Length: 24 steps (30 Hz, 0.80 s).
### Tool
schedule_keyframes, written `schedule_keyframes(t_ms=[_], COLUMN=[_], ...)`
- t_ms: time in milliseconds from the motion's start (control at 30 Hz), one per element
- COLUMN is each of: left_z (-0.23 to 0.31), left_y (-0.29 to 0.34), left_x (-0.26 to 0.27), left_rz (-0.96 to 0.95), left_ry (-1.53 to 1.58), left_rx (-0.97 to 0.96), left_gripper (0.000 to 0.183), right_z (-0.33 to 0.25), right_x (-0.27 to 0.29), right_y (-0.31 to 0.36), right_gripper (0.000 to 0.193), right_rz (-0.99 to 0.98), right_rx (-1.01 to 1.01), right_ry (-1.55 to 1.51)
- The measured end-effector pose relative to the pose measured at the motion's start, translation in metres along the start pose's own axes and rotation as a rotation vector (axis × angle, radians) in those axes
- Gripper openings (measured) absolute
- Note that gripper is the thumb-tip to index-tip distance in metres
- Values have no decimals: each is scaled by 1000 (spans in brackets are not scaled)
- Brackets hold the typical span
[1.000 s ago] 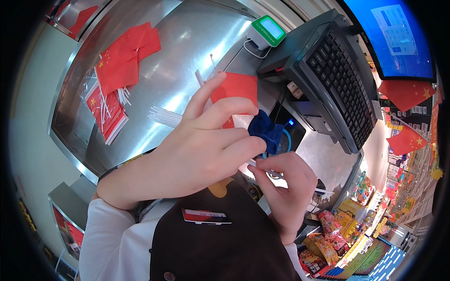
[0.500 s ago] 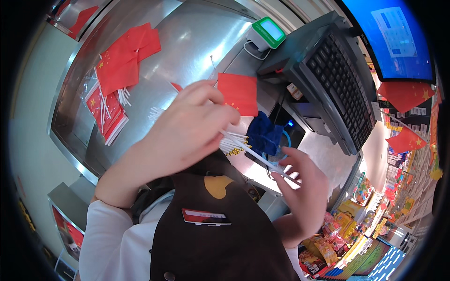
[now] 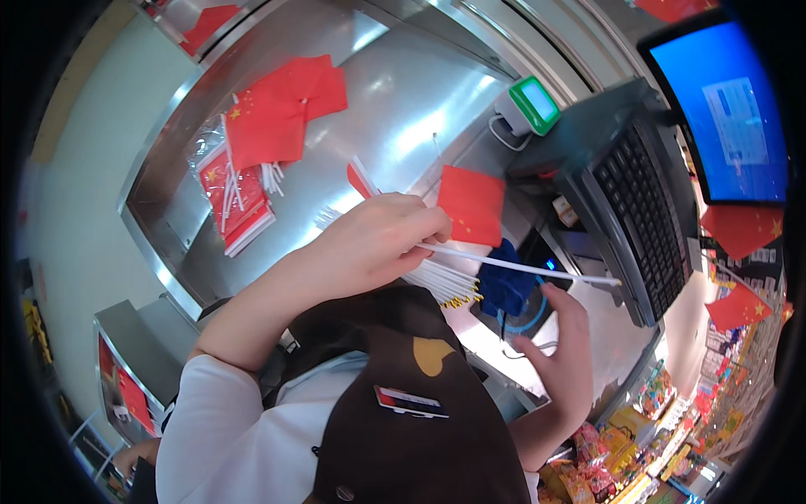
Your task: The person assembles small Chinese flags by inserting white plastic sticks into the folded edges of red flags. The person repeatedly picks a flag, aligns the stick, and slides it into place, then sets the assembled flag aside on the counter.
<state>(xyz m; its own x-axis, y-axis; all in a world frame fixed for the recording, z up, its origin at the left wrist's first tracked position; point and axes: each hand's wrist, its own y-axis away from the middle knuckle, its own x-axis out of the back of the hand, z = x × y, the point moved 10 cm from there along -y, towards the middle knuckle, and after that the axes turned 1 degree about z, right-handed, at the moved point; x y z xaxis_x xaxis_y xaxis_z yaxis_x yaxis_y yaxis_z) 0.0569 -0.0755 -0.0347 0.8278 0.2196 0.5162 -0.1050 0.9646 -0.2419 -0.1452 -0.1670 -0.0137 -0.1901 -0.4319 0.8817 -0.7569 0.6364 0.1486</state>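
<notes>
Jutting from left hand point(image 3: 382, 239) — white stick point(image 3: 520, 266), right hand point(image 3: 568, 353) near it

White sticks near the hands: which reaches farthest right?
The single stick held in the left hand: its tip lies well right of the yellow-tipped bundle.

A steel counter point(image 3: 382, 97) carries red flags point(image 3: 273, 122), some in clear plastic point(image 3: 207, 144), and a green-and-white device point(image 3: 531, 107)
</notes>
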Motion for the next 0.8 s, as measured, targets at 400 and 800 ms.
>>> schedule_keyframes(t_ms=[400,800], left_z=[-16,-7], left_y=[12,4], left_x=[8,-9], left_rz=[33,140], left_ry=[-22,28], left_rx=[66,14], left_gripper=[21,19], right_z=[102,13], right_x=[20,-12], right_y=[8,-8], right_gripper=[47,42], right_rz=[812,665], right_rx=[-359,-108], right_ry=[-910,-813])
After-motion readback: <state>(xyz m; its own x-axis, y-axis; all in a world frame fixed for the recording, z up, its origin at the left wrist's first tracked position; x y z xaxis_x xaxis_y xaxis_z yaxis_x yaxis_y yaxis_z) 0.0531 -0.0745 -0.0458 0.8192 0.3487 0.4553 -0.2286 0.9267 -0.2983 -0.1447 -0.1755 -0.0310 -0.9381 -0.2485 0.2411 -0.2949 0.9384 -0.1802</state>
